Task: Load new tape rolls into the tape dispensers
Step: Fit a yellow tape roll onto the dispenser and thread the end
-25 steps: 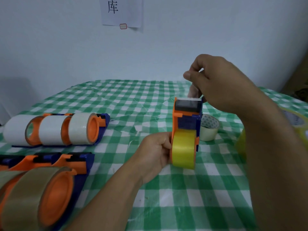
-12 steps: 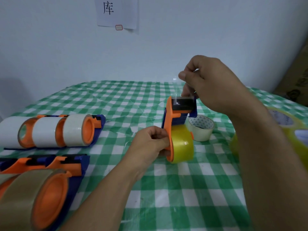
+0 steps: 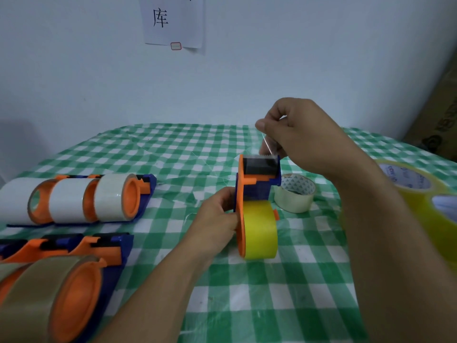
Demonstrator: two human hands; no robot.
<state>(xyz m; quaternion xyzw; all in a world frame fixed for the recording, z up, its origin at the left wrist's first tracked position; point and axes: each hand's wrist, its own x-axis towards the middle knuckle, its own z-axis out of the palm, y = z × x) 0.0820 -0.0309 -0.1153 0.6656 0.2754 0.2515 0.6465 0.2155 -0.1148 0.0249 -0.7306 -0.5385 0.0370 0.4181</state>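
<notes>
In the head view we are gripping the dispenser (image 3: 257, 186) with our left hand (image 3: 217, 216), fingers curled round its orange side plate. We are standing it upright near the middle of the surface (image 3: 173, 154), which is covered in a green-and-white checked cloth. The yellow roll (image 3: 261, 231) is sitting in the dispenser's lower part, and its bottom edge looks to be resting on the cloth.

Our right hand (image 3: 304, 137) is hovering just above the dispenser's top, thumb and forefinger pinching the clear tape end (image 3: 268, 147). That strip is running down to the toothed cutter (image 3: 265, 155) at the dispenser's upper edge.

A pale loose roll (image 3: 296, 194) is lying flat just beside the dispenser, on its right. Further right, big yellow rolls (image 3: 418, 204) are showing partly behind our right forearm.

At the left, a row of white-roll dispensers (image 3: 74, 199) is lying side by side on the cloth, well apart from the one we are holding. Nearer us, in the lower left corner, brown-roll dispensers (image 3: 61, 280) are lying in a second row, blurred and cut off by the frame edge.

Behind the surface a pale wall (image 3: 321, 58) is rising, with a paper sheet (image 3: 173, 21) hanging on it.
</notes>
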